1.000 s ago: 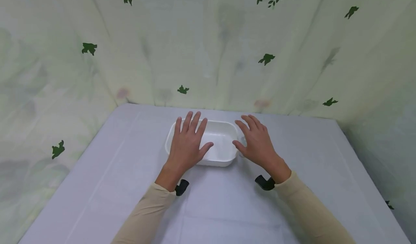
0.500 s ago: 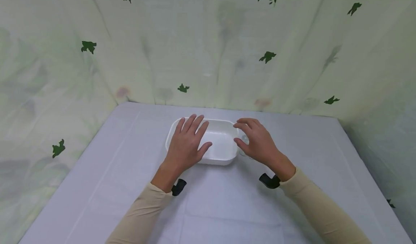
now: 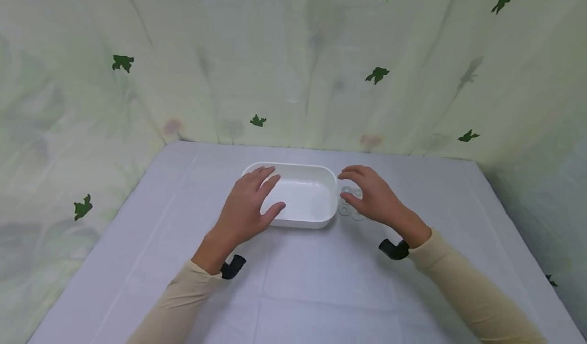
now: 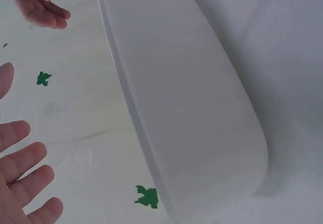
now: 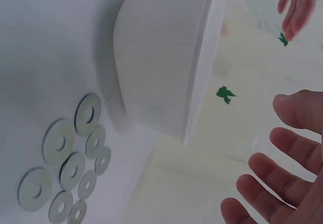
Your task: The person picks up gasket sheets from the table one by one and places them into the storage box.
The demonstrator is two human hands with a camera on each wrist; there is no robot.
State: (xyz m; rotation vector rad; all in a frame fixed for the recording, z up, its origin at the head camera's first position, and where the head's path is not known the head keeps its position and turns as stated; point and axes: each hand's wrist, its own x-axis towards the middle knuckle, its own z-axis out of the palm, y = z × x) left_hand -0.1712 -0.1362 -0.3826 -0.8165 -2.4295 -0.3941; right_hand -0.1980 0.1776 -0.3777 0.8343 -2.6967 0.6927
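A white rectangular basin point(image 3: 302, 196) with rounded corners stands on the table. Over its left end hovers my left hand point(image 3: 245, 201), fingers spread and holding nothing; in the left wrist view its fingertips point(image 4: 33, 183) are apart from the basin wall. My right hand point(image 3: 373, 196) is raised just right of the basin, fingers loosely bent, thumb apart, nothing between them. Below and beside that hand lie several flat metal washers point(image 5: 73, 171) of differing sizes, grouped close together on the cloth. In the head view my right hand hides part of them.
A pale cloth point(image 3: 321, 293) covers the table. Behind it hangs a light curtain point(image 3: 293, 79) printed with green leaf shapes, which also runs along both sides. Black curved wrist mounts point(image 3: 394, 249) stick out below my wrists.
My left hand has moved left and nearer to me, uncovering more of the basin. My right hand has shifted right, its fingers bending more, and more washers show.
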